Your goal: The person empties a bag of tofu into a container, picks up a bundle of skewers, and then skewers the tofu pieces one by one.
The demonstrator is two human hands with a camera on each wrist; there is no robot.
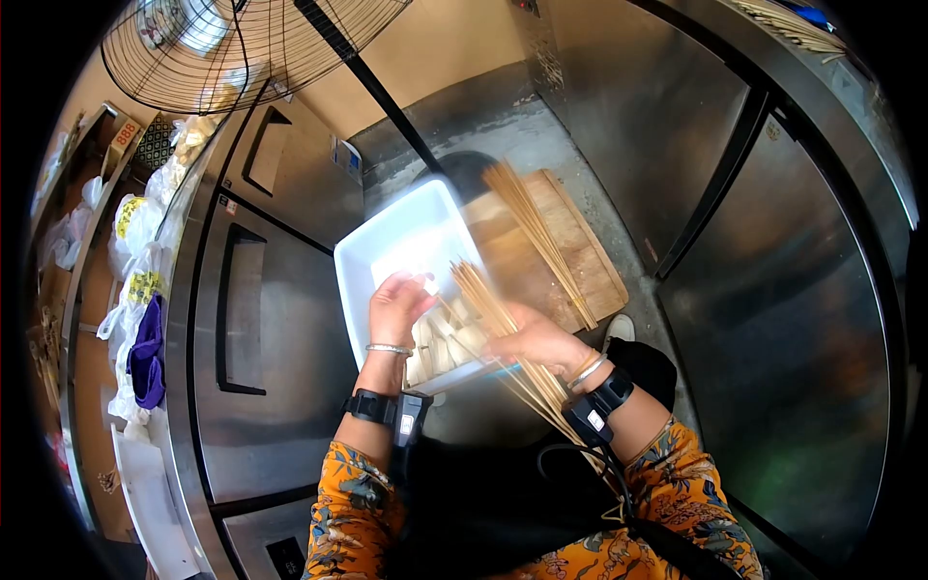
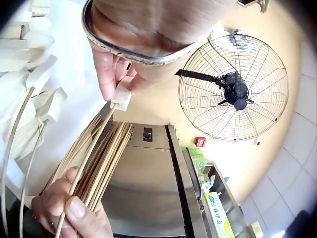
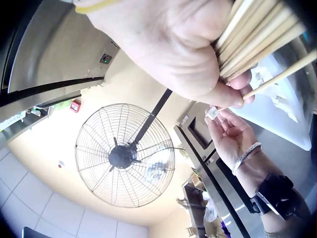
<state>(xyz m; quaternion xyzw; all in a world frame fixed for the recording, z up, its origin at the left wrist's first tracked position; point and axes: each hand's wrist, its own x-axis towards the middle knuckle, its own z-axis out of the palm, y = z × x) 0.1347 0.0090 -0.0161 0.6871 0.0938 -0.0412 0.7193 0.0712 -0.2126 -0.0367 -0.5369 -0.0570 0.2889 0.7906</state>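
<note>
Over the white tub [image 1: 391, 227], my left hand [image 1: 394, 311] pinches a small white block [image 2: 121, 94] between thumb and fingers. The tip of one bamboo skewer [image 2: 94, 144] meets the block's lower end. My right hand [image 1: 536, 340] holds that skewer between thumb and finger. The same hand also grips a thick bundle of bamboo skewers [image 2: 111, 156], its tips pointing toward the tub. Inside the tub, at the end nearest me, lie several white blocks [image 1: 440, 350]. Two of them have skewers in them, as the left wrist view shows.
A wooden board [image 1: 594, 261] right of the tub carries another bunch of skewers [image 1: 536, 227]. Steel cabinets [image 1: 275, 329] stand on the left and a steel fridge [image 1: 783, 300] on the right. A caged fan [image 1: 242, 48] on a black pole stands beyond the tub.
</note>
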